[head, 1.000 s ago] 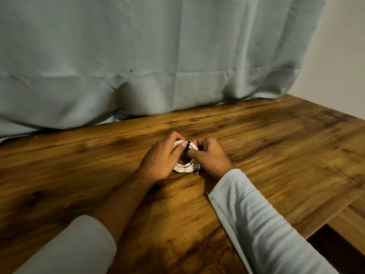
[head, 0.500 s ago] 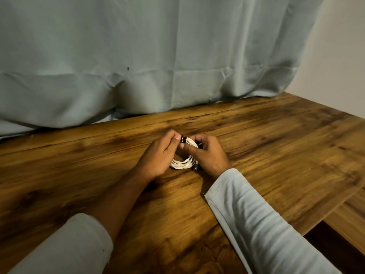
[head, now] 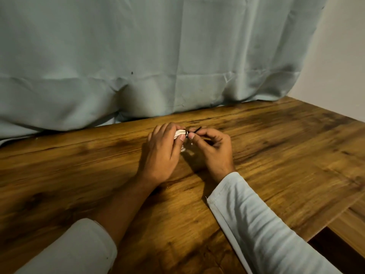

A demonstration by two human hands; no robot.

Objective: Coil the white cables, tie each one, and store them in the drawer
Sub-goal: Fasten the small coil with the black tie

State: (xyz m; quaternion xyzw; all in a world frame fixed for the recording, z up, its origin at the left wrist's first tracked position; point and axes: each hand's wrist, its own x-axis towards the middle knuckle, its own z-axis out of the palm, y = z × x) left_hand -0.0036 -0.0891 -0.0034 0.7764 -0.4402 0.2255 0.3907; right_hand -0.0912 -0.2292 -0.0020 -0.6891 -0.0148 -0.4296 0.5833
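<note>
One white cable (head: 178,133), one black tie (head: 197,129), two hands (head: 160,155) (head: 215,149), one table (head: 286,159), one curtain (head: 158,56)

I log one wooden table (head: 276,159): brown top, dark grain, plank seams running left to right. The hem of a pale curtain (head: 138,76) bunches on its far edge. A bit of white cable (head: 182,149) shows low over the middle; contact with the top unclear. At bottom right, a lower wooden surface (head: 353,220) sits beside the table's edge.
</note>
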